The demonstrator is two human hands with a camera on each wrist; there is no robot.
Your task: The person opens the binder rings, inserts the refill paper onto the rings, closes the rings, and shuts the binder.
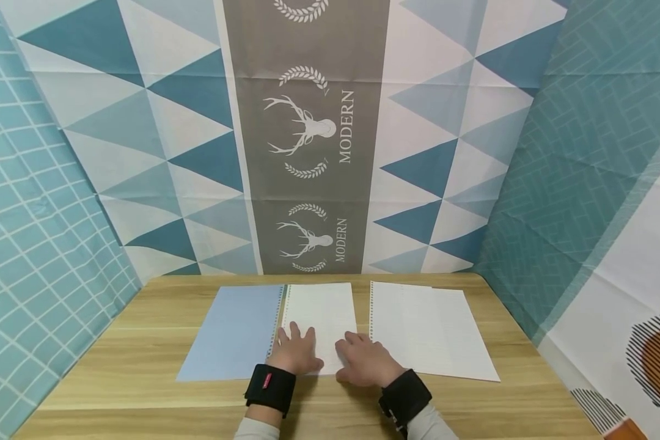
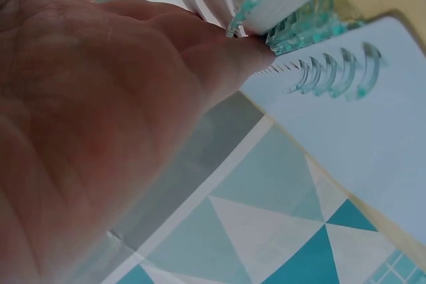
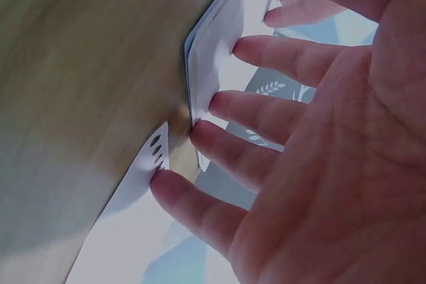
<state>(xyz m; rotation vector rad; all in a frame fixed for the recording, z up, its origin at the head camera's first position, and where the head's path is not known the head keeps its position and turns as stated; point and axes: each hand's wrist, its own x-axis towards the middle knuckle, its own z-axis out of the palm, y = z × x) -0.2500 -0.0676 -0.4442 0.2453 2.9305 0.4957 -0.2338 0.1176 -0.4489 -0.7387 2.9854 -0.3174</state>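
Note:
An open ring-bound notebook lies on the wooden table (image 1: pixel 143 366), its blue cover (image 1: pixel 231 333) spread to the left and its lined white pages (image 1: pixel 321 308) to the right of the clear plastic rings (image 1: pixel 278 318). My left hand (image 1: pixel 296 349) rests flat on the lower pages beside the spine; in the left wrist view a fingertip (image 2: pixel 249 54) touches the rings (image 2: pixel 319 38). My right hand (image 1: pixel 363 360) lies on the pages' lower right corner, and its spread fingers (image 3: pixel 259 114) touch the edge of the page stack (image 3: pixel 213 58).
A pile of loose punched white sheets (image 1: pixel 431 330) lies just right of the notebook, its holed edge (image 3: pixel 156 147) close to my right fingers. Patterned cloth walls close in the table at the back and on both sides. Bare wood (image 1: pixel 330 415) runs along the front edge.

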